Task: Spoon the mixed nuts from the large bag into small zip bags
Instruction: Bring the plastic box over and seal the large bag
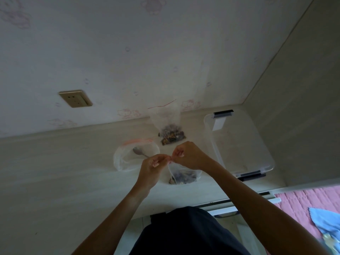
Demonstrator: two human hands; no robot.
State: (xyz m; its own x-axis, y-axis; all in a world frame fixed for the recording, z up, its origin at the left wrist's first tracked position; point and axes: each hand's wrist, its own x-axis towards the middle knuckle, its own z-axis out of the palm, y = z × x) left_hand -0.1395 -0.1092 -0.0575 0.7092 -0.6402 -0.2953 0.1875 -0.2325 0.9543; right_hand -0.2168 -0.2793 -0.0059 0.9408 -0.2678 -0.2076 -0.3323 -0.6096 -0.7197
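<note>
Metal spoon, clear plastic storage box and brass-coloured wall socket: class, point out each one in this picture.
metal spoon (137, 150), head view, on its bowl
clear plastic storage box (239, 142), head view, on its bare floor
brass-coloured wall socket (75, 98), head view, on its faceplate

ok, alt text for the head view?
Both hands, left hand and right hand, pinch the top of a small zip bag of mixed nuts on a pale table. Behind lie a spoon in the large bag, another nut bag and a clear bin.
</note>
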